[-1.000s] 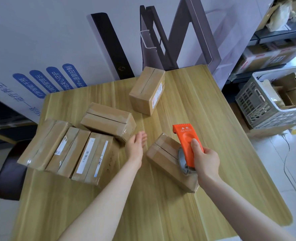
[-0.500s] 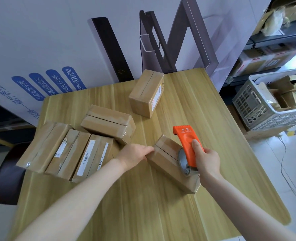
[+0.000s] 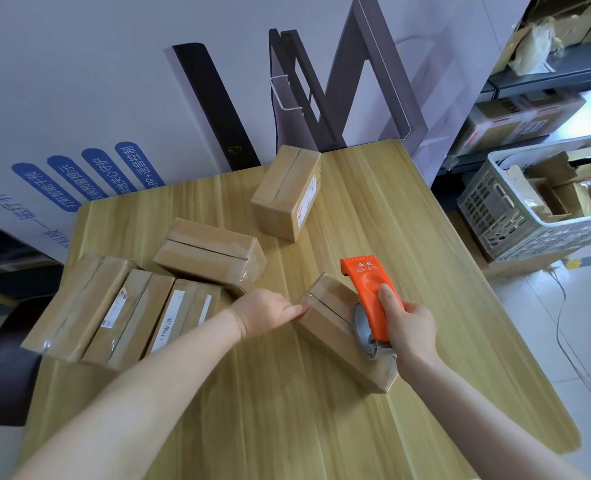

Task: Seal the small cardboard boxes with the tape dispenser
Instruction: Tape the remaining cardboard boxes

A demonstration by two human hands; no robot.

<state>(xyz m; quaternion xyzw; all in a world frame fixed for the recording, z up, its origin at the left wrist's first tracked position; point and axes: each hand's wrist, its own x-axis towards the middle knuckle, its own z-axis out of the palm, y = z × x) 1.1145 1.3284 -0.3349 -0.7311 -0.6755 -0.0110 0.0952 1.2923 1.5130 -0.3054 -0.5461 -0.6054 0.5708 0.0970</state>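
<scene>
Boxes [image 3: 114,313] in a row at the left of the table [image 3: 252,427]. Left hand [image 3: 266,315]: fingers curled, one fingertip against the left end of the mid-table box [image 3: 325,327]; grip or mere touch, cannot tell. Tape dispenser [image 3: 370,292] rests on that box's top. Right hand [image 3: 413,329] is wrapped round the dispenser.

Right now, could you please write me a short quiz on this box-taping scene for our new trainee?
1. True or false: the right hand grips the tape dispenser.
2. The left hand touches: A) the end of the box under the dispenser; B) the plastic basket; C) the wall.
3. What colour is the dispenser?
Key: 1 true; 2 A; 3 orange.
</scene>
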